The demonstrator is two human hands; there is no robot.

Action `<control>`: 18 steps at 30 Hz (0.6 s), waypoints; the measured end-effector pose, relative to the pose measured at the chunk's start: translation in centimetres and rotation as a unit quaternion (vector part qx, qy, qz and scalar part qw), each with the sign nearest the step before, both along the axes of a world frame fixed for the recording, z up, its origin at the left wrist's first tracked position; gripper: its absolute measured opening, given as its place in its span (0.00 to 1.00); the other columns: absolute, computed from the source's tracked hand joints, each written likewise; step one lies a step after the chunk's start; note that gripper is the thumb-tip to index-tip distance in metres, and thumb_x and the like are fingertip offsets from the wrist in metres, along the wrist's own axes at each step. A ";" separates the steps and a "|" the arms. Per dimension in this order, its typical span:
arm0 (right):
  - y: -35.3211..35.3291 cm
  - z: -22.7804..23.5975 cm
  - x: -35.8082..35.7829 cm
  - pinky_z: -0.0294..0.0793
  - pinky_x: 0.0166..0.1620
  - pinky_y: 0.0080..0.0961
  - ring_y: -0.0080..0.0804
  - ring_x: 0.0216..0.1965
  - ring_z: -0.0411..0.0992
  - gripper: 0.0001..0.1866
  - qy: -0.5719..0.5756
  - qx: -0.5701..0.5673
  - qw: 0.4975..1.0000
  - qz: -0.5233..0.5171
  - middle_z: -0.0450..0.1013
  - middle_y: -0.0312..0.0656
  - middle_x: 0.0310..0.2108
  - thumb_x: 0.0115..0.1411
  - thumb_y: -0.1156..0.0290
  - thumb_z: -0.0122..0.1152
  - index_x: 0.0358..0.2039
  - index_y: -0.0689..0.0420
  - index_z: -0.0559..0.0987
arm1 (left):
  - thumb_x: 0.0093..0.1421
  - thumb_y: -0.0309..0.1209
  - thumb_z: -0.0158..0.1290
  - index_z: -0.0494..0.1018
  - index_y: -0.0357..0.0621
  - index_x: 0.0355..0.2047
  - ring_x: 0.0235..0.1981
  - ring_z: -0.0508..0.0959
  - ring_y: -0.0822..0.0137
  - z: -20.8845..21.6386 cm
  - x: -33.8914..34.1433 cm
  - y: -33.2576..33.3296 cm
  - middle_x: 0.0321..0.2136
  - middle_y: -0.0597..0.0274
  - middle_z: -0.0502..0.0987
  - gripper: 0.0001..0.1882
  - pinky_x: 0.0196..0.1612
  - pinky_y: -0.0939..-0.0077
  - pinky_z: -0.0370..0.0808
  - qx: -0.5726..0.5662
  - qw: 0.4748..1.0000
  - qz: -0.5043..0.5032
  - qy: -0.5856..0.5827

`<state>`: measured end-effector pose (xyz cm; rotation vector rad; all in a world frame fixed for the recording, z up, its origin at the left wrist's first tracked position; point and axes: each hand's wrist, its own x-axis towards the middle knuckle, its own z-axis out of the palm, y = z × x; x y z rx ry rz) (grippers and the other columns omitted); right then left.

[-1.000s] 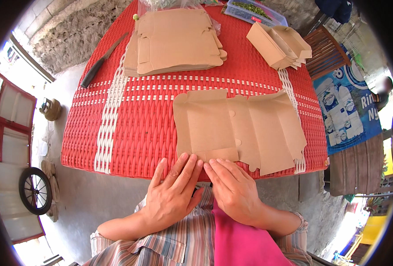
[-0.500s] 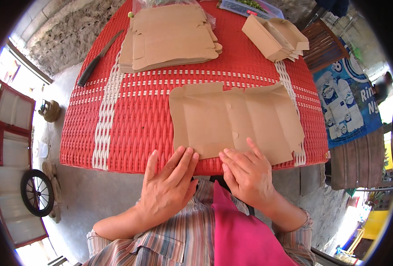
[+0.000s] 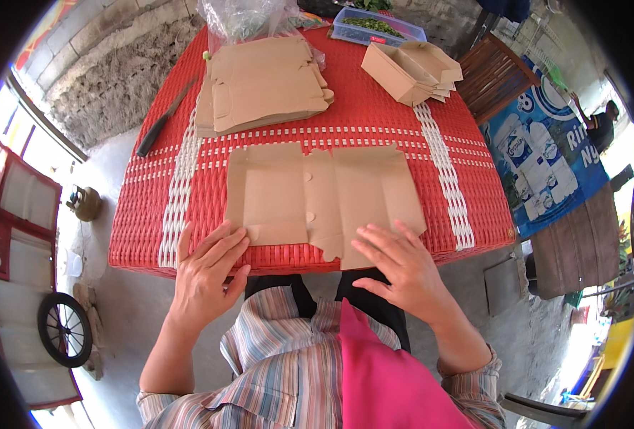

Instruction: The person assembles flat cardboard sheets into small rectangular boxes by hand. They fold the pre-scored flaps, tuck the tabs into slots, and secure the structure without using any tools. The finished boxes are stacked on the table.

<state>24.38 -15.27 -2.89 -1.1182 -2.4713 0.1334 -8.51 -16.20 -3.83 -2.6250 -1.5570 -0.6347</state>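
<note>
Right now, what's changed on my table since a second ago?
The unfolded cardboard sheet has slid left, off the right-hand white stripe. Your left hand and right hand, close together before, are now spread apart along the sheet's near edge. The cardboard stack, knife and folded box stayed put.

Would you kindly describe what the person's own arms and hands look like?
The left hand and right hand are gloveless, with no watch or bracelet showing. The forearms are bare up to the sleeves, which are striped in muted blue, grey and reddish tones.
</note>
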 end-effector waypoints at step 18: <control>6.7 0.5 0.2 0.73 0.38 0.37 0.47 0.35 0.76 0.11 0.127 -0.177 0.976 -0.028 0.78 0.49 0.32 0.61 0.66 0.61 0.43 0.51 0.83 | 0.55 0.33 0.62 0.81 0.44 0.38 0.50 0.76 0.61 0.7 10.1 2.1 0.45 0.61 0.79 0.11 0.62 0.57 0.57 0.009 0.999 -0.019 -0.036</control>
